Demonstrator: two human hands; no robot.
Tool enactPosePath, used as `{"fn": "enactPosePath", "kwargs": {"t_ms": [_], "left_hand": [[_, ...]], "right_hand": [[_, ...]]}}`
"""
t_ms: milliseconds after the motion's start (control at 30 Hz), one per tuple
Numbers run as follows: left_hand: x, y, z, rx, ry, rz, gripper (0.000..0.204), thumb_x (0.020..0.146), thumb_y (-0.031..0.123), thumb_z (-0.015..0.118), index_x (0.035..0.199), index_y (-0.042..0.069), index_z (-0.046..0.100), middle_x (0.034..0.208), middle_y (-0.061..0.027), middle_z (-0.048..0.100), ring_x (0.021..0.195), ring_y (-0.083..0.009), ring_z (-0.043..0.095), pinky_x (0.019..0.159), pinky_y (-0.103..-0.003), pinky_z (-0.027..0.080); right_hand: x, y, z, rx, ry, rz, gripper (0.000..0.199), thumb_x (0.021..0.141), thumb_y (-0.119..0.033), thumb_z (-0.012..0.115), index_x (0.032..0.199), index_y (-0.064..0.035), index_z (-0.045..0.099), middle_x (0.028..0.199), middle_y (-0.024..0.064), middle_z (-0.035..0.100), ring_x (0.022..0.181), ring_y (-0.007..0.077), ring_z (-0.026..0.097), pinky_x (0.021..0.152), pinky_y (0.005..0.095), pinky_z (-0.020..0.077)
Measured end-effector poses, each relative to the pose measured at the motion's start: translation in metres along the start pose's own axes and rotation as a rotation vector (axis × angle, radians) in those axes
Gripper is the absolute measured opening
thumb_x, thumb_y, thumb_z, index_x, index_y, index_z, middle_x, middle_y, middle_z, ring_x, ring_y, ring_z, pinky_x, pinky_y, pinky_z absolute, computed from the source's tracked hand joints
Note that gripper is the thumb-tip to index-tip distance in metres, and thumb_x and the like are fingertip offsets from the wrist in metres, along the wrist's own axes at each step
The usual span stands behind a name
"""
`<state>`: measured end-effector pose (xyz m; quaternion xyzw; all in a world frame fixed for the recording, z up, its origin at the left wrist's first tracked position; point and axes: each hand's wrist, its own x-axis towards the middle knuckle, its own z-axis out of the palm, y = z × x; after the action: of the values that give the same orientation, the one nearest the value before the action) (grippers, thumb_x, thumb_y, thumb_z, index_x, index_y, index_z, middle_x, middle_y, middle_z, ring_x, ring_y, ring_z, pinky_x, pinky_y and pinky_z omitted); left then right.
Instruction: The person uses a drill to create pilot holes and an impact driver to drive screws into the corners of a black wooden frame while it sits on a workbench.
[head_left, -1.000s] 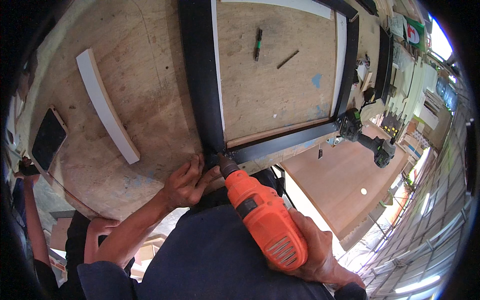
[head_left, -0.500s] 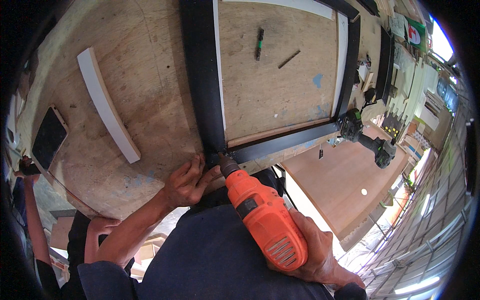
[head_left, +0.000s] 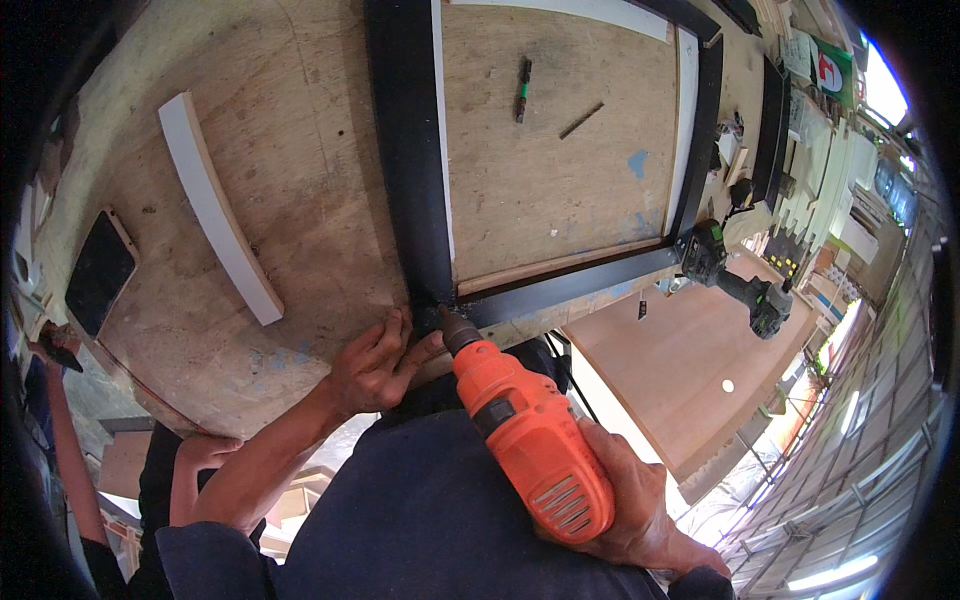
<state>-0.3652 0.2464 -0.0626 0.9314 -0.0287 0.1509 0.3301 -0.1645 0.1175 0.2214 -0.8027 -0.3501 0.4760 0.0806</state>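
While the right fingers [head_left: 603,441] grip an orange drill [head_left: 532,432], the left fingers [head_left: 384,340] curl at the black frame [head_left: 409,150], hold unclear.

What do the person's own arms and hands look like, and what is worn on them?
The left hand and right hand wear no gloves. The left sleeve and right sleeve look dark navy; the left forearm is uncovered below its sleeve.

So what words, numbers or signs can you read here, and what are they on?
None reads clearly.
Green-and-red banner: a white mark, too small and blurred to read.
Orange drill: no readable lettering shows.
Phone: dark face, no text visible.
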Motion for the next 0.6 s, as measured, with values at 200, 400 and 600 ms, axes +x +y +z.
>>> {"fn": "enactPosePath", "kwargs": {"t_ms": [200,400,600], "left_hand": [[0.0020,0.0002,-0.0014,0.002,-0.006,0.009,0.054,0.081,0.010,0.066,0.134,-0.001,0.066,0.104,-0.0301,0.072,0.104,-0.0318,0.068,0.083,-0.034,0.060],[0.0024,-0.0002,-0.0023,0.003,0.003,0.006,0.056,0.079,0.010,0.066,0.134,0.000,0.066,0.104,-0.0294,0.072,0.105,-0.0323,0.067,0.085,-0.036,0.060],[-0.0013,0.0017,0.0038,-0.020,0.025,-0.012,0.055,0.079,0.010,0.066,0.133,0.001,0.067,0.102,-0.0279,0.072,0.105,-0.0319,0.067,0.085,-0.035,0.059]], "right_hand": [[-0.0058,0.0017,-0.0021,0.024,-0.065,0.124,0.098,0.068,-0.024,0.096,0.145,-0.0024,0.039,0.115,0.0235,0.067,0.095,0.0348,0.074,0.082,0.0459,0.0604],[-0.0034,0.0035,-0.0003,0.019,-0.033,0.068,0.097,0.069,-0.024,0.095,0.144,0.0002,0.038,0.114,0.0235,0.068,0.094,0.0348,0.074,0.077,0.0445,0.0618],[-0.0014,0.0005,-0.0016,0.018,-0.029,0.083,0.094,0.070,-0.024,0.094,0.143,0.0008,0.039,0.109,0.0219,0.069,0.091,0.0343,0.075,0.078,0.0444,0.0629]]}}
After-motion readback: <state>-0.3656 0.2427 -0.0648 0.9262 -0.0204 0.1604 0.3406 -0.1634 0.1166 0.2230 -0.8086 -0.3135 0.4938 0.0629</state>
